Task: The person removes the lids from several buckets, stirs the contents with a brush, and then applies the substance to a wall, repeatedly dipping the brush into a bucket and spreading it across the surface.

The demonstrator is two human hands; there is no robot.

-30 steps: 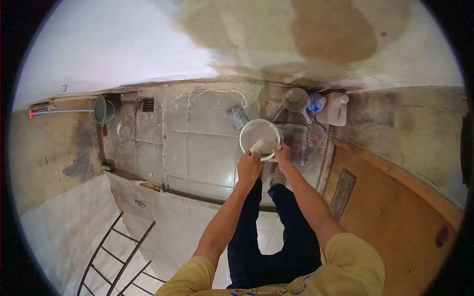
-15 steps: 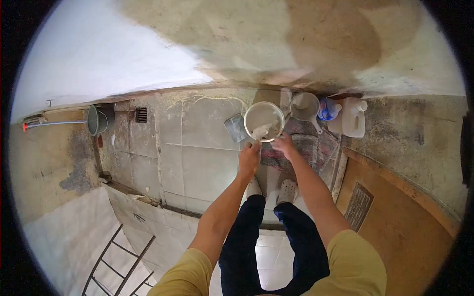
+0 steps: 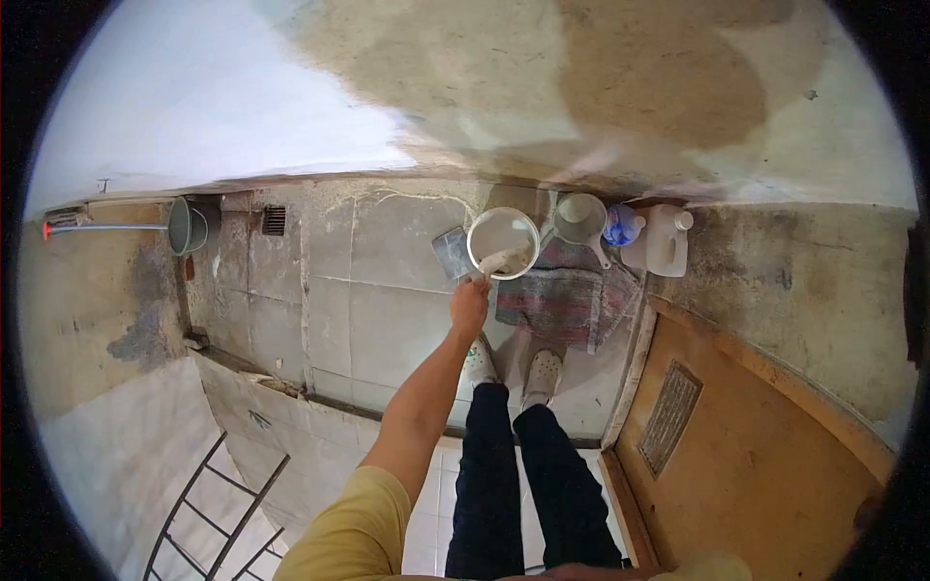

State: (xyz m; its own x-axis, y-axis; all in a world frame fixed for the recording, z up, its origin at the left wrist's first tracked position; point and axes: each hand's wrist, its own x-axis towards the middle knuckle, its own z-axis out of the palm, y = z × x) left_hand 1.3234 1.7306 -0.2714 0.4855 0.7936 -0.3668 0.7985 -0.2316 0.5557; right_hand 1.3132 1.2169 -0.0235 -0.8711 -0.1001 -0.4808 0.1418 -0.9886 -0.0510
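My left hand (image 3: pixel 471 302) is closed around the handle of what looks like a putty knife (image 3: pixel 504 261), its head coated in pale wet paste. That coated end rests inside a round white bucket (image 3: pixel 472 232), near its front rim. More smooth grey-white paste (image 3: pixel 504 230) lies in the bucket. A flat grey rectangular plate (image 3: pixel 449 254) leans or lies against the bucket's left side. Of my right arm only a strip of skin (image 3: pixel 603 572) shows at the bottom edge, close to my body; the fingers cannot be made out.
Right of the bucket stand a long-handled dipper (image 3: pixel 581 217), a blue-and-clear container (image 3: pixel 622 225) and a whitish jug (image 3: pixel 666 242). A worn mat (image 3: pixel 552 305) lies before them. At left are a dark bucket (image 3: pixel 182 227) and a floor drain (image 3: pixel 274 221); a wooden door (image 3: pixel 746 436) is at right.
My right hand has left the bucket and drawn back to the bottom edge. My left hand stays at the bucket with the putty knife. The view has shifted slightly.
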